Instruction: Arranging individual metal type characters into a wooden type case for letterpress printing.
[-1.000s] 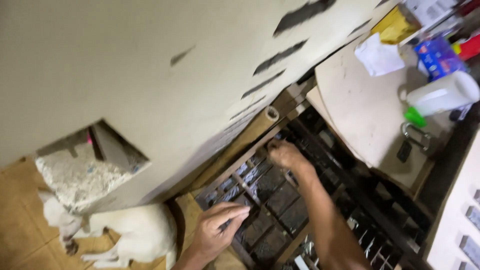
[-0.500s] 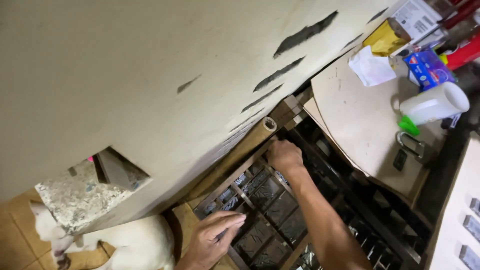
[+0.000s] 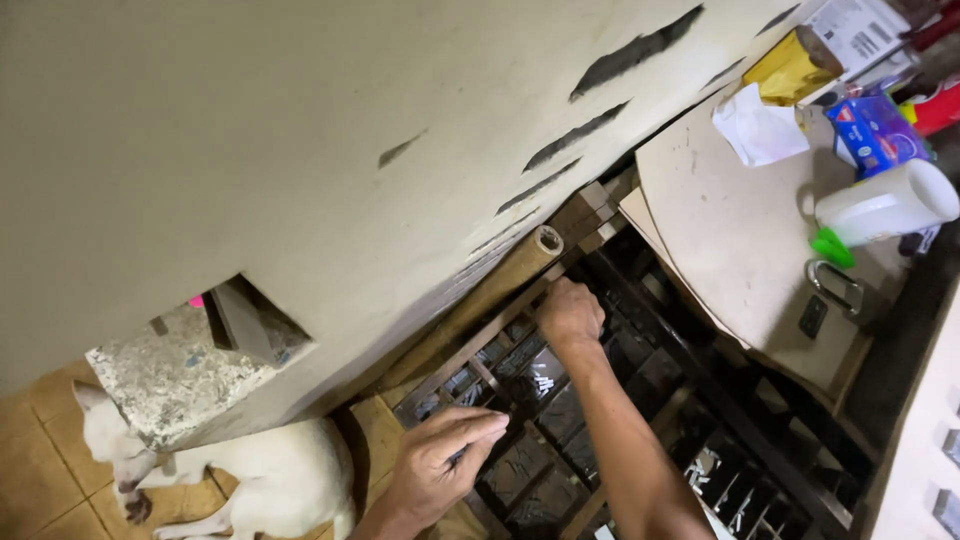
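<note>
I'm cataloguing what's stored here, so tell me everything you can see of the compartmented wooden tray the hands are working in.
The wooden tray is a shallow, dark case split by thin wooden strips into many small compartments holding small dark and pale pieces. It lies flat beside the wall, next to a cardboard tube. The right hand grips its far rim; the left hand pinches over a near compartment.

Cream wall (image 3: 300, 130) with dark peeled streaks, white dog (image 3: 270, 480) on tan floor tiles (image 3: 40, 480), speckled grey slab (image 3: 170, 375), dark compartmented tray (image 3: 560, 420) with brown wooden rails, beige board (image 3: 740, 240), white jug (image 3: 885, 205) with green spout, blue carton (image 3: 875, 130), yellow packet (image 3: 790, 68)
</note>
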